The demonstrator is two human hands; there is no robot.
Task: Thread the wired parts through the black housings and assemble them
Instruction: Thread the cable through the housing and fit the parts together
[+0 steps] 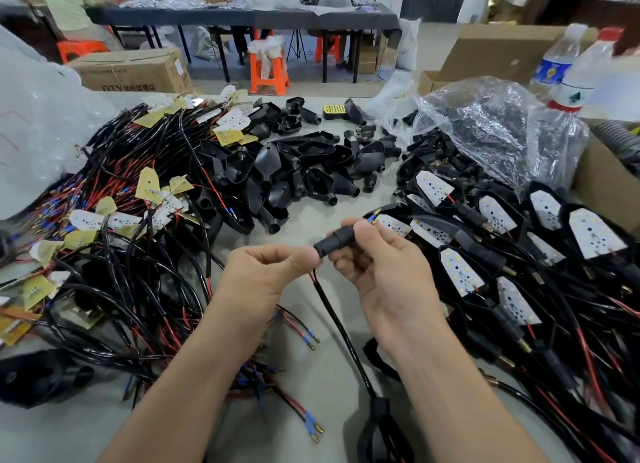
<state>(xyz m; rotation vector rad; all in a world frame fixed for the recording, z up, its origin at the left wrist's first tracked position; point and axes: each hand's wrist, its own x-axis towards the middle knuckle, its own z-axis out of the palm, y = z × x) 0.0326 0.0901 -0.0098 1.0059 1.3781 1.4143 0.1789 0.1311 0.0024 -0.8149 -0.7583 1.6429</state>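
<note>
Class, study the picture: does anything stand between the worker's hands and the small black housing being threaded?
Nothing visible does. The left hand pinches one end of the black housing, the right hand grips the other, and the cable trails away below.

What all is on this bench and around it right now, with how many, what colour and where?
Wired boards: many, black and red wires with white or yellow boards, heaped left.
Empty housings: many, black, piled centre back.
Assembled units: many, black with white boards, right side.
Plastic bag: one, clear, back right, black parts inside.
Water bottles: two, clear, far back right.
Cardboard boxes: several, brown, back left and right.
Stools: several, orange, floor behind.
Table: one, grey, under everything.
Black sleeve: one, black, between both hands.
Cable: one, black, hanging from the sleeve toward the camera.
Left hand: one, pinches the sleeve's lower end.
Right hand: one, grips the sleeve's upper end.
</note>
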